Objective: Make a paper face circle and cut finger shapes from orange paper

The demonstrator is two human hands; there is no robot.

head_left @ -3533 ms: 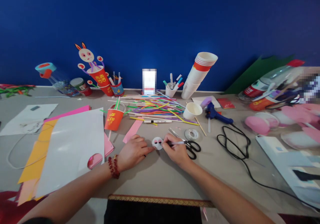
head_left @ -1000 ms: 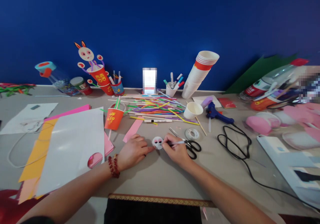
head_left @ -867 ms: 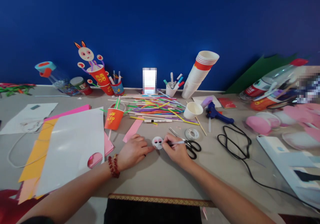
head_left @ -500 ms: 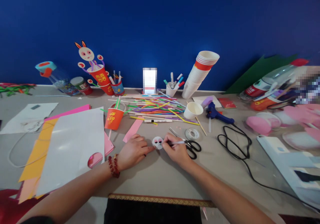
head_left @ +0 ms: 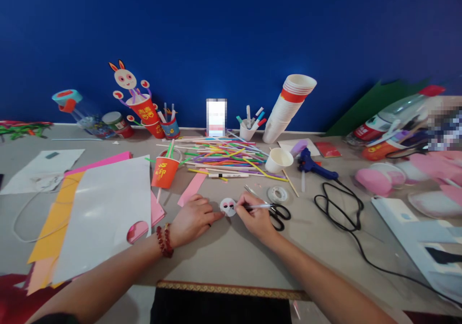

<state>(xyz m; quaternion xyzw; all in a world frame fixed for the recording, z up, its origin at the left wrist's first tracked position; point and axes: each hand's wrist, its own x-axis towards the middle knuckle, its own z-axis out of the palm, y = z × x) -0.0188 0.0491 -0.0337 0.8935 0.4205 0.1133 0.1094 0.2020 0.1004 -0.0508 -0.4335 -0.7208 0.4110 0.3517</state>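
A small round white paper face (head_left: 227,206) with pink and dark eye marks lies on the grey table near the front middle. My left hand (head_left: 192,219), with a red bead bracelet on the wrist, rests on the table with its fingers curled and a fingertip pressing the disc's left edge. My right hand (head_left: 255,216) is closed in a pinch on a pen (head_left: 258,207), whose tip touches the disc's right side. Black-handled scissors (head_left: 278,214) lie just right of that hand.
White, pink and orange paper sheets (head_left: 104,208) lie at the left. An orange cup (head_left: 164,172), a pile of coloured straws (head_left: 224,158), a white cup (head_left: 277,160), a tape roll (head_left: 277,194), a blue glue gun (head_left: 315,166) and its black cord (head_left: 341,211) lie behind and to the right.
Almost nothing has changed: both hands stay at the paper disc, and the pen has shifted only slightly on it.
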